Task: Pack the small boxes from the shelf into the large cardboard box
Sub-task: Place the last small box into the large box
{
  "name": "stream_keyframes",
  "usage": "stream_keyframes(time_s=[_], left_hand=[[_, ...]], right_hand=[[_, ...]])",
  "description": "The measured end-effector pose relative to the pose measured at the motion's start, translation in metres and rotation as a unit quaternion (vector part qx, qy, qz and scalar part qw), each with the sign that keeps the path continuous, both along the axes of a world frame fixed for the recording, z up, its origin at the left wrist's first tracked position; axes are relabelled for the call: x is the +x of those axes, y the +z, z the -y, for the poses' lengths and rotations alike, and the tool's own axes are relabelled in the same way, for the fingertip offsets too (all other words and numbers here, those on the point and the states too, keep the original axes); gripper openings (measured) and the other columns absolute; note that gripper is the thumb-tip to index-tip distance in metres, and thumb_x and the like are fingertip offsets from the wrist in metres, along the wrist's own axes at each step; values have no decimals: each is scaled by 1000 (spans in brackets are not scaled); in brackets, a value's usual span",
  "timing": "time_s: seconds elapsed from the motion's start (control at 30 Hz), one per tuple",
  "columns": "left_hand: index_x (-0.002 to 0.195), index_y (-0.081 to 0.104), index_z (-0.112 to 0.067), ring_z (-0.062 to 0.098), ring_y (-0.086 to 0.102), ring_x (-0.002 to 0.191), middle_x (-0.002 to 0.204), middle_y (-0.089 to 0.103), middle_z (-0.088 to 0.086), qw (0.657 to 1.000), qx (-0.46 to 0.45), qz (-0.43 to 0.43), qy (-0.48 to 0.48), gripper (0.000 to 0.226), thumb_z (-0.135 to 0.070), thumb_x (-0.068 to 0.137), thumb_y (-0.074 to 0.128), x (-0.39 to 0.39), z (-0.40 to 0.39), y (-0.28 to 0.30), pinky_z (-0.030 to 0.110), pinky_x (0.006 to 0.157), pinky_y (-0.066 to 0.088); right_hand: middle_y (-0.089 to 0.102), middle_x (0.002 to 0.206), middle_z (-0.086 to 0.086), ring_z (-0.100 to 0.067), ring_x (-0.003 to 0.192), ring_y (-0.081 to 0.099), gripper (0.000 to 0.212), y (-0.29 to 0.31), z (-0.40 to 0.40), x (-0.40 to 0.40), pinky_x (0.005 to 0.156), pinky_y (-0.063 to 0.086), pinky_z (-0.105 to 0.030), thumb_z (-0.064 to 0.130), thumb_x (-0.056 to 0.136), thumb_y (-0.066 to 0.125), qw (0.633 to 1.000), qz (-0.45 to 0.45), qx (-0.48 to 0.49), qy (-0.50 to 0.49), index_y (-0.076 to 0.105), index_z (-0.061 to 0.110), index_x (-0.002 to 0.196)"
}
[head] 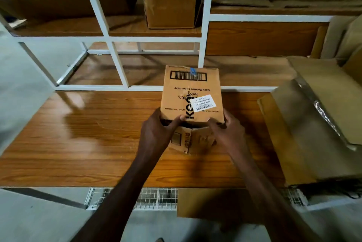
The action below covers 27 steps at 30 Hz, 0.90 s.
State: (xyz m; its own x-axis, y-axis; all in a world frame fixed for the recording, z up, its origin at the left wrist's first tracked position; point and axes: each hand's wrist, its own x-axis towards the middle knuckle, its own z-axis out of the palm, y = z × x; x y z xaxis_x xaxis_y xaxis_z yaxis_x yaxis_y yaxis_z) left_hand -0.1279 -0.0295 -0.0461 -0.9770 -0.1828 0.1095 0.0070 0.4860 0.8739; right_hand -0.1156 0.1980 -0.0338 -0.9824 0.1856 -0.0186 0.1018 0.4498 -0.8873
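On the wooden surface [78,140] just in front of the white shelf frame [117,63], a small cardboard box [193,93] is sitting while both hands are gripping it: left hand [156,132] and right hand [228,132], each grip pinching a near flap. A bigger taped box [305,124] is lying off to the right.

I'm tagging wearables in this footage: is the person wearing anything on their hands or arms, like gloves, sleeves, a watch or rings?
Nothing shows. The left hand and right hand are bare, with no gloves. Both forearms are uncovered all the way to the bottom of the picture, so no sleeve or cuff appears. No watch, band or ring shows on the parts in view.
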Motion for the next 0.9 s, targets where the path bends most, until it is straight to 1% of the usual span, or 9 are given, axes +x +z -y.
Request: stream_keyframes(time_s=[0.1, 0.17, 0.23, 0.33, 0.5, 0.57, 0.63, 0.8, 0.9], left_hand=[[128, 71, -27, -16, 69, 92, 103, 77, -18, 1000, 17, -4, -17, 50, -58, 91, 82, 5, 0, 3, 12, 65, 58], [134, 69, -25, -12, 71, 96, 108, 78, -16, 999, 29, -5, -28, 57, -56, 89, 85, 7, 2, -3, 15, 68, 60], [143, 63, -24, -10, 71, 102, 115, 77, -16, 999, 41, -13, -31, 67, -49, 87, 89, 8, 2, -13, 15, 72, 61], [150, 55, -24, -9, 69, 104, 119, 74, -12, 998, 36, -34, -27, 76, -39, 86, 92, 11, 2, -31, 13, 70, 57], [156, 46, -40, 17, 63, 123, 133, 68, -14, 1000, 6, -31, 2, 87, -60, 83, 89, 5, 6, -71, 41, 89, 62], [164, 40, -32, 6, 68, 124, 139, 68, -16, 997, 65, -25, -19, 95, -46, 86, 92, 6, 1, -82, 25, 90, 62], [167, 37, -25, 0, 71, 116, 132, 72, -17, 995, 97, -2, -18, 92, -37, 91, 88, 9, -6, -88, 10, 81, 56], [162, 44, -30, 5, 75, 115, 127, 78, -14, 989, 145, 15, -9, 79, -45, 95, 83, 10, -13, -87, 27, 86, 66], [158, 49, -33, -1, 76, 104, 118, 79, -13, 990, 140, -3, 5, 70, -47, 97, 80, 14, -17, -59, 20, 77, 63]], right_hand=[[64, 141, 5, -15, 127, 62, 61, 5, 0, 4, 84, 59, -31, 46, 98, 72, 1000, -7, 22, -7, 51, 29, 153], [63, 145, 5, -19, 134, 60, 63, 3, 3, 6, 78, 54, -24, 50, 96, 73, 1000, -14, 25, 9, 50, 31, 152], [64, 144, 9, -15, 132, 60, 64, -4, 5, 6, 78, 52, -21, 53, 93, 75, 999, -26, 15, 26, 50, 37, 150], [62, 147, 10, -9, 126, 61, 79, -20, 5, 6, 91, 60, -33, 54, 89, 79, 999, -47, 18, 14, 41, 41, 157], [47, 162, 7, -22, 144, 49, 103, -61, 12, 8, 102, 57, -47, 74, 82, 74, 992, -91, 68, -46, 17, 51, 164], [41, 166, 9, -18, 147, 48, 106, -77, 16, 6, 106, 54, -41, 70, 83, 76, 995, -84, 16, -42, 15, 47, 166], [47, 159, 15, -13, 138, 57, 94, -89, 23, 7, 99, 57, -32, 67, 85, 77, 997, -55, -43, -41, 23, 49, 160], [61, 146, 9, -8, 123, 64, 81, -97, 31, 4, 88, 60, -30, 73, 91, 64, 996, -55, -25, -61, 32, 38, 156], [67, 138, 4, -14, 115, 68, 73, -71, 28, 1, 75, 55, -22, 69, 94, 61, 991, -76, 55, -92, 40, 30, 153]])
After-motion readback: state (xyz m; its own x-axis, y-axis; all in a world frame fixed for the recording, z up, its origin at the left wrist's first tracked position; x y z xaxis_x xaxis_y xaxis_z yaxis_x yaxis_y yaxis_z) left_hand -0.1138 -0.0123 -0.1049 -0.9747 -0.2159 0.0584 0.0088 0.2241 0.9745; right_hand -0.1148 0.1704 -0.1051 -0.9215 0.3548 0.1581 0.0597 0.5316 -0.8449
